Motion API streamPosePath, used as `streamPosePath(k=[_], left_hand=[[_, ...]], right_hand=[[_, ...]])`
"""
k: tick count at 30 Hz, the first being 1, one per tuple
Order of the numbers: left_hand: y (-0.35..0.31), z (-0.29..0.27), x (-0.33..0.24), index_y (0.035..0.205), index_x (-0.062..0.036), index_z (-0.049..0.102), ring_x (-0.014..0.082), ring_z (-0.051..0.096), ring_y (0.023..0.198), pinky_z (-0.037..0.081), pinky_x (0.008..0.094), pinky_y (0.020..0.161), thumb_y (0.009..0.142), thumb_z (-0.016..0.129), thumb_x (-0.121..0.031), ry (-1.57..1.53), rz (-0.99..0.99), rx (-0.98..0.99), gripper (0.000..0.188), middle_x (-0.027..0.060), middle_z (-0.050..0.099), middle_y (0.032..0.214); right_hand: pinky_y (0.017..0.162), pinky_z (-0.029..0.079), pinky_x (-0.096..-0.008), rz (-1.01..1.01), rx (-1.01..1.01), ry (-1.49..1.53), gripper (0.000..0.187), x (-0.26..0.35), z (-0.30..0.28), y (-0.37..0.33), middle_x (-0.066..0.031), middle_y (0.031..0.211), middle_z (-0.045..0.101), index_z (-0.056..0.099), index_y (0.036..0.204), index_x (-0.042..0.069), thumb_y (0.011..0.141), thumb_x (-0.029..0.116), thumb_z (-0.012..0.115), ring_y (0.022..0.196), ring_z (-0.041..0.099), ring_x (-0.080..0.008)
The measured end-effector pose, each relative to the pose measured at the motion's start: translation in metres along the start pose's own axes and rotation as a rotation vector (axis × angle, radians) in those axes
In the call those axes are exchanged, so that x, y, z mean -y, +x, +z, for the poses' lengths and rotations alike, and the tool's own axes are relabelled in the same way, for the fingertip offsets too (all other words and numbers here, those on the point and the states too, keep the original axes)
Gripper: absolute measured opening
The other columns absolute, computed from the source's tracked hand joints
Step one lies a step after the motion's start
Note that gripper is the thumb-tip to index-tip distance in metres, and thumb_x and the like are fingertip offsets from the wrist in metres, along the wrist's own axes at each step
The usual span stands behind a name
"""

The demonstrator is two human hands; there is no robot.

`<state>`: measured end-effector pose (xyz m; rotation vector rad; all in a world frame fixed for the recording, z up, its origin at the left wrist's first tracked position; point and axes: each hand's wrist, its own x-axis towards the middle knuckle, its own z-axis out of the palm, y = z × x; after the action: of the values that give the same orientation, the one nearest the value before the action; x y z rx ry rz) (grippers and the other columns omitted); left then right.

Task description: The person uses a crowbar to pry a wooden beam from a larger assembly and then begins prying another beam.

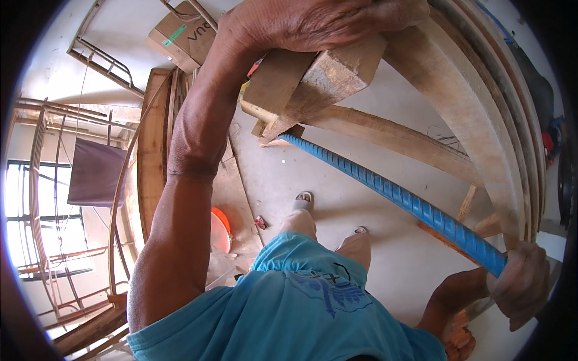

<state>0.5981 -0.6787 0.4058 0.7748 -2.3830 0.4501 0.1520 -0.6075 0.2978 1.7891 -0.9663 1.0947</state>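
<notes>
My left arm reaches up across the view, and my left hand (307,24) lies over the top of a rough wooden beam (337,72), its fingers curled and partly cut off by the upper edge. Beside that beam sits a second squared wooden block (271,84). Low on the right, my right hand (521,286) is wrapped round one end of a blue ribbed metal bar (391,195). The bar slants up and left, its far end reaching the wood below the beam; whether it is wedged in there is hidden.
Curved-looking long boards (475,114) stand along the right, with a wooden rail (385,135) joining them. An orange bucket (221,230) is on the floor by my left side. A cardboard box (182,36), more planks (152,150) and metal frames (108,63) are at the left.
</notes>
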Motion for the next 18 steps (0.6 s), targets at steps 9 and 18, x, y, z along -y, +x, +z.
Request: streamPosePath(k=[9,18], left_hand=[[-0.015,-0.019,-0.009,0.107,-0.0035,0.07,0.0319,0.068,0.077,0.052,0.0425,0.067,0.088,0.061,-0.024,0.237,0.086,0.157,0.029,0.0146,0.071,0.091],[-0.019,-0.012,0.009,0.113,-0.0102,0.069,0.0313,0.067,0.08,0.051,0.043,0.068,0.084,0.063,-0.026,0.384,0.157,0.18,0.034,0.0125,0.071,0.095]], right_hand=[[0.055,0.048,-0.0257,-0.032,0.181,-0.195,0.021,0.037,0.008,-0.145,0.0054,0.073,0.065,0.06,0.077,0.019,0.096,0.012,0.062,0.067,0.066,-0.0105],[0.059,0.051,-0.0245,-0.05,0.114,-0.51,0.027,0.042,-0.006,-0.117,0.0054,0.075,0.063,0.052,0.072,0.018,0.099,0.014,0.057,0.07,0.066,-0.0064]])
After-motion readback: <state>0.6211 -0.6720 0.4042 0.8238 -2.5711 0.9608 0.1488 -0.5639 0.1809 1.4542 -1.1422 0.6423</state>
